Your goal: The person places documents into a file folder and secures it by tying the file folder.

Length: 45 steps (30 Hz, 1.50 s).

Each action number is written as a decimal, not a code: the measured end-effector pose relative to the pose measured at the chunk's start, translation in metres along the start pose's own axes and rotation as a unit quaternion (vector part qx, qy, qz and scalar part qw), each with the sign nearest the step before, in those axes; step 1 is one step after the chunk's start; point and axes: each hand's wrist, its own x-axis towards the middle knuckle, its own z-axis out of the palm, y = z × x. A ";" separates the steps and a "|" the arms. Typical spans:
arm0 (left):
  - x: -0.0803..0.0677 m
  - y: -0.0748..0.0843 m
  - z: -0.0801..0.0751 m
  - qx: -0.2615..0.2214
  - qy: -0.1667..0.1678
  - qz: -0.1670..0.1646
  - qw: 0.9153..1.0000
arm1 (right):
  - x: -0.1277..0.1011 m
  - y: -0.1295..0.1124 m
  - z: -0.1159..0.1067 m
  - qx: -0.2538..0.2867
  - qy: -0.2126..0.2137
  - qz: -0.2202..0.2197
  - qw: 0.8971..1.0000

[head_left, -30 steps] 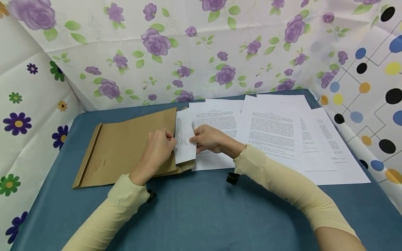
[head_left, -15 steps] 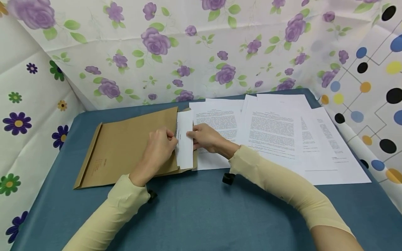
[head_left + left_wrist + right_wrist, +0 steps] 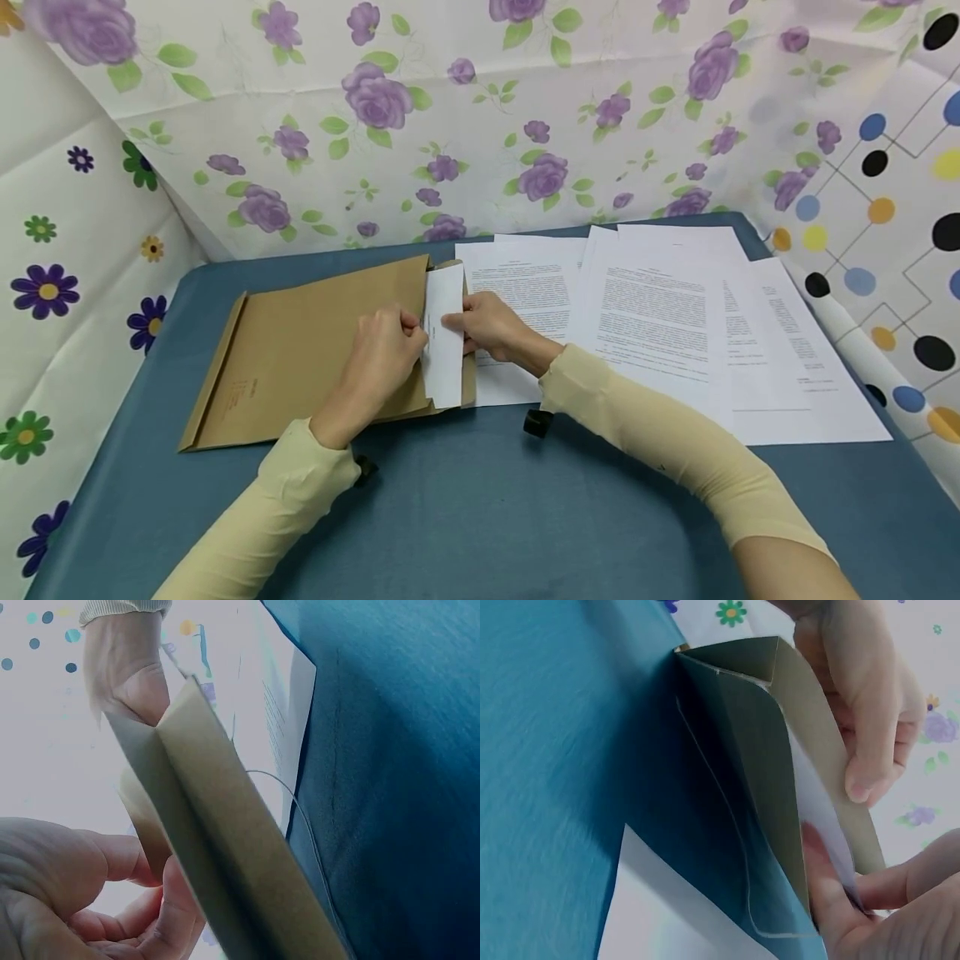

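A brown kraft-paper envelope (image 3: 315, 333) lies on the left half of the table, its mouth facing right. My left hand (image 3: 378, 350) pinches the upper edge of that mouth and holds it up; the right wrist view shows the gap between the layers. A white sheet of paper (image 3: 444, 379) stands partly inside the mouth, only a narrow strip showing outside. With thumb on top and fingers beneath, my right hand (image 3: 498, 327) grips the sheet's outer edge. In the right wrist view the paper (image 3: 817, 772) curves between the envelope layers, and its far part is hidden inside.
Several printed sheets (image 3: 652, 325) lie overlapping right of the envelope, some beside my right hand. A thin string (image 3: 304, 814) hangs by the envelope mouth. The blue tablecloth (image 3: 465, 517) runs in front, and a flowered curtain (image 3: 495, 125) closes the back.
My right hand has moved left with the sheet, which now shows as a narrower strip at the envelope mouth. My left hand keeps its pinch on the upper edge.
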 end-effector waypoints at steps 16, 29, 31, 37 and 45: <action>-0.006 0.006 0.004 0.003 0.012 0.012 1.000 | 0.008 -0.011 0.011 -0.038 -0.041 0.016 0.998; -0.007 0.006 0.003 -0.004 0.021 0.007 1.000 | 0.019 -0.009 0.011 -0.044 -0.070 -0.007 0.997; -0.007 0.006 0.003 -0.005 0.018 0.007 1.000 | 0.022 -0.008 0.014 -0.044 -0.072 -0.006 0.996; -0.008 0.005 0.004 -0.011 0.011 0.006 1.000 | 0.029 -0.008 0.019 -0.055 -0.065 0.009 0.996; -0.008 0.004 0.004 -0.008 0.010 0.007 1.000 | 0.035 -0.007 0.020 -0.050 -0.078 0.006 0.996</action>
